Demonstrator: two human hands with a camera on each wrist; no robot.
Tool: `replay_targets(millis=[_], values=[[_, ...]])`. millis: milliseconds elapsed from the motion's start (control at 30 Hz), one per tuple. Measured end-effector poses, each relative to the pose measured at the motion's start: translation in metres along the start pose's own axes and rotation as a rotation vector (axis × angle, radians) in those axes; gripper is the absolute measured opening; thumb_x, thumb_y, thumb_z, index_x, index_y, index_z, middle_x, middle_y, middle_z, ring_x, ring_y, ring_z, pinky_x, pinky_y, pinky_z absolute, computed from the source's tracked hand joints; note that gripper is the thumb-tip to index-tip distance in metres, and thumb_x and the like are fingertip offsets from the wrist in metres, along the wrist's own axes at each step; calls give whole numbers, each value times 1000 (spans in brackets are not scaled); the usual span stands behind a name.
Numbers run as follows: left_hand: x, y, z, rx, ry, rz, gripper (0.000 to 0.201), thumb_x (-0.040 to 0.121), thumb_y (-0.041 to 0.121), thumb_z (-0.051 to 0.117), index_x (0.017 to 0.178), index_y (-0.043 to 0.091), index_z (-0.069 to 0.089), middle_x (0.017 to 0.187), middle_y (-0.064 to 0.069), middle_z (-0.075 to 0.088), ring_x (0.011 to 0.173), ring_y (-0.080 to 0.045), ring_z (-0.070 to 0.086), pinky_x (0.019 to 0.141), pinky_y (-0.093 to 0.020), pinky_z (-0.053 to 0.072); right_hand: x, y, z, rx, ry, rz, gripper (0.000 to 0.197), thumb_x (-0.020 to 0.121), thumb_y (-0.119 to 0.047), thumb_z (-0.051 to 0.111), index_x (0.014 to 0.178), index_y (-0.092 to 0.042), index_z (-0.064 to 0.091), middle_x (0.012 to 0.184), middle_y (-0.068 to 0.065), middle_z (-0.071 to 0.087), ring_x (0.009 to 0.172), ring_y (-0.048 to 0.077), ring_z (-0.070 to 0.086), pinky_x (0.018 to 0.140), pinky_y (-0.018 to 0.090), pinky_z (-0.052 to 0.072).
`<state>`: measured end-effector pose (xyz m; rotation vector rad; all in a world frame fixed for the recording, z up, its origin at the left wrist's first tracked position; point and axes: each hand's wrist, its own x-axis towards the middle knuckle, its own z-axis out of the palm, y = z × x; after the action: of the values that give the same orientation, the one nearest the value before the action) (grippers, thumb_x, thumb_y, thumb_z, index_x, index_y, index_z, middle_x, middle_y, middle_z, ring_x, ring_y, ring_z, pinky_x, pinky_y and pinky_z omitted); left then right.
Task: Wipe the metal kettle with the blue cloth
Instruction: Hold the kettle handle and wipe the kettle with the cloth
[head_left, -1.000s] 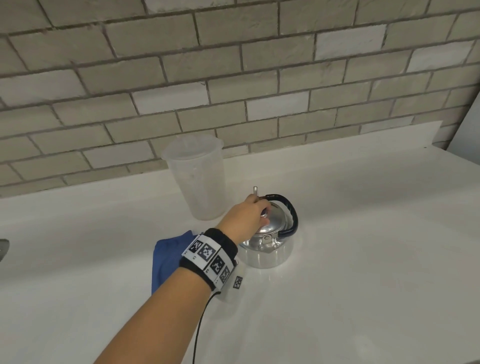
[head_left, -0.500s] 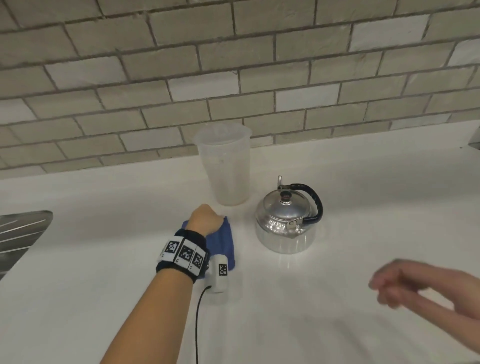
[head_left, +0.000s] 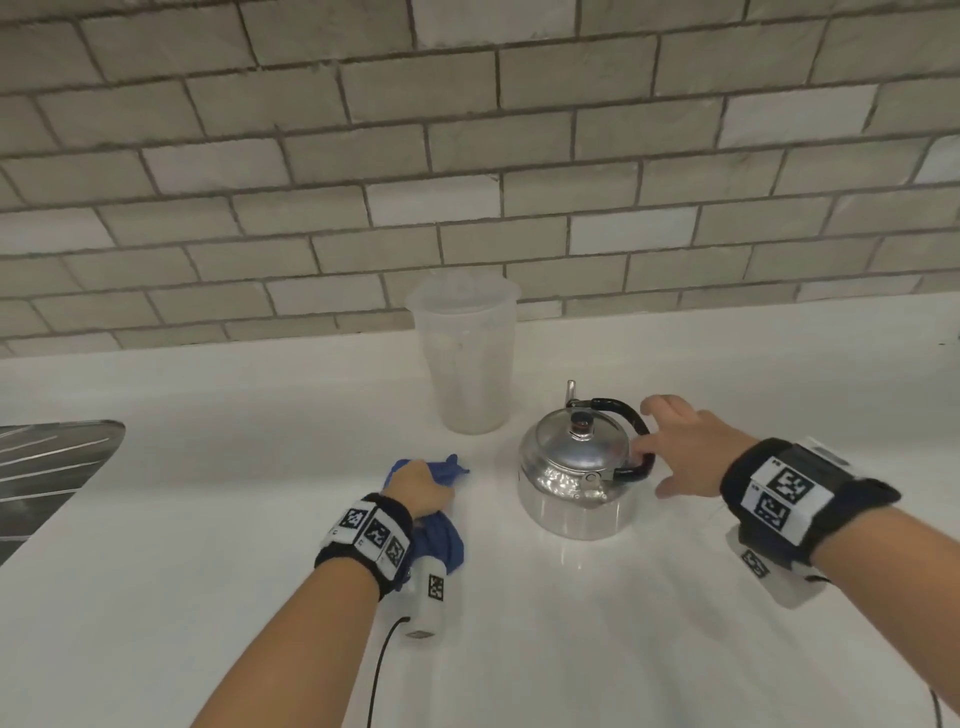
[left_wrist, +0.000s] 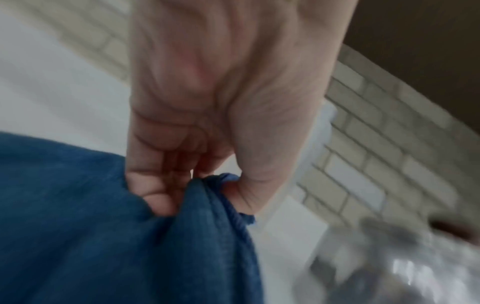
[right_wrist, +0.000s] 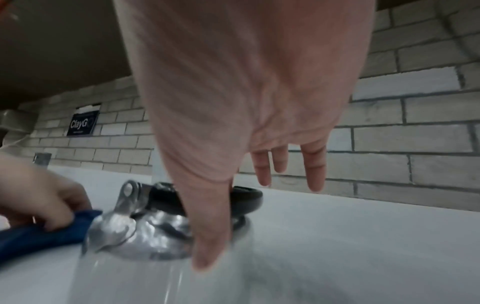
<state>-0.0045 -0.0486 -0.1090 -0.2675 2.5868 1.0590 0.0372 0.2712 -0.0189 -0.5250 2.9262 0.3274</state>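
Left hand (head_left: 420, 490) is pinching the bunched blue cloth (head_left: 441, 540) on the counter (head_left: 156, 519), at nine o'clock of the metal kettle (head_left: 576, 483). Right hand (head_left: 691, 452), fingers spread, is reaching its handle (head_left: 631, 431) at three o'clock. Wiping is not yet starting.

We are in what looks like a kitchen: a white countertop (head_left: 675, 597) under a tiled brick-pattern backsplash (head_left: 467, 156), a ribbed steel draining board (head_left: 47, 467), a plastic jug (head_left: 467, 364).
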Motion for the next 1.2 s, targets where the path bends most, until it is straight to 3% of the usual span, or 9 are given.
replay_targets(millis=[100,233,333,400,567,733,900,1100,1200], values=[[-4,12,-4,-483,41,-118,20,92,1,47,110,-1,56,81,-10,57,76,-26,56,71,-35,47,5,1,-2,-3,44,-98,34,85,-42,62,117,-30,60,137,3,32,135,22,23,106,36,32],[-8,28,-2,-944,54,-65,35,97,5,36,128,1,52,118,-17,60,92,-30,55,82,-36,42,10,7,-27,-57,-36,-187,33,88,-49,55,116,-31,60,125,-6,44,137,18,26,116,42,15],[-18,54,8,-806,89,125,9,78,15,48,77,10,56,78,-10,55,68,-22,51,77,-40,42,17,5,-44,-82,-33,-259,32,90,-48,53,117,-32,58,126,-10,47,145,15,12,118,50,3],[-29,74,26,-664,11,336,6,68,13,53,65,8,53,74,-10,50,70,-23,49,75,-36,41,24,-1,-51,-81,-10,-313,32,89,-46,54,118,-33,57,128,-11,47,144,15,13,118,50,2],[-17,66,67,-435,71,439,8,91,32,62,94,35,56,115,3,43,121,-18,41,109,-33,32,35,-5,-51,0,61,-405,35,85,-49,59,116,-33,57,120,-10,49,137,15,21,118,41,11],[-13,74,85,-675,144,450,25,104,29,42,128,34,44,121,14,55,112,5,55,102,-19,42,35,-2,-43,193,103,-452,30,85,-42,63,110,-26,60,115,-9,51,133,14,22,109,35,30],[-34,77,101,-638,174,203,50,103,39,34,153,37,23,153,2,28,142,-23,25,117,-39,20,33,2,-37,156,158,-464,29,86,-47,59,111,-31,58,115,-12,51,134,16,22,116,37,18],[-48,60,110,-361,275,203,50,101,39,40,149,37,27,142,-1,32,132,-24,32,110,-35,25,37,-4,-33,296,141,-463,24,87,-41,61,105,-26,60,107,-11,54,130,14,27,113,34,24],[-28,69,101,-564,267,278,45,103,32,38,148,35,32,132,-1,34,131,-20,37,107,-25,25,44,-15,-30,268,190,-450,27,86,-46,59,102,-24,60,95,-12,56,116,15,40,115,41,22]])
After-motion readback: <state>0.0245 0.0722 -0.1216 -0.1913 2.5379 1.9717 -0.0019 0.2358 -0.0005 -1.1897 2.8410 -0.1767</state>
